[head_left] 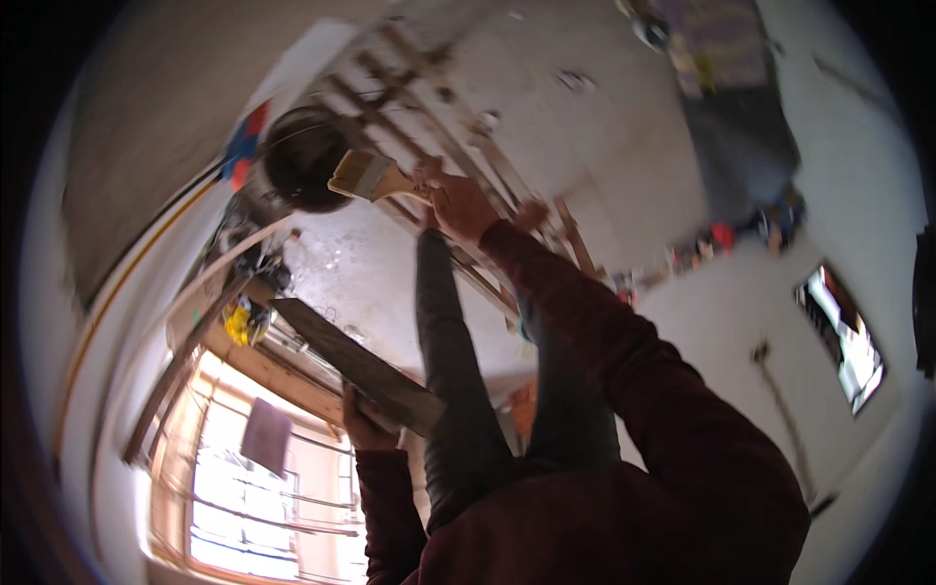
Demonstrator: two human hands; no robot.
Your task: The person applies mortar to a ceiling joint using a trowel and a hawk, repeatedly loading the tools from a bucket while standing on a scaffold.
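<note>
In my right hand [458, 203] is a wide flat paintbrush [370, 177], its fingers wrapped round the pale handle. The light bristles point left, in front of a round dark container [292, 175] whose contents I cannot make out. Whether the bristles touch it is unclear. My left hand [368, 421], lower and nearer to me, grips a dark brown wooden board [356, 359] by its edge. That board slants from upper left down to my thigh. Part of the left hand's fingers is hidden behind the board.
Beyond my right hand lies a frame of wooden slats [405, 112] on the pale floor. A barred window [263, 487] with a hanging cloth [266, 437] is at lower left, near something yellow [237, 325]. A dark cloth-covered thing [736, 146] stands far right, beside small items.
</note>
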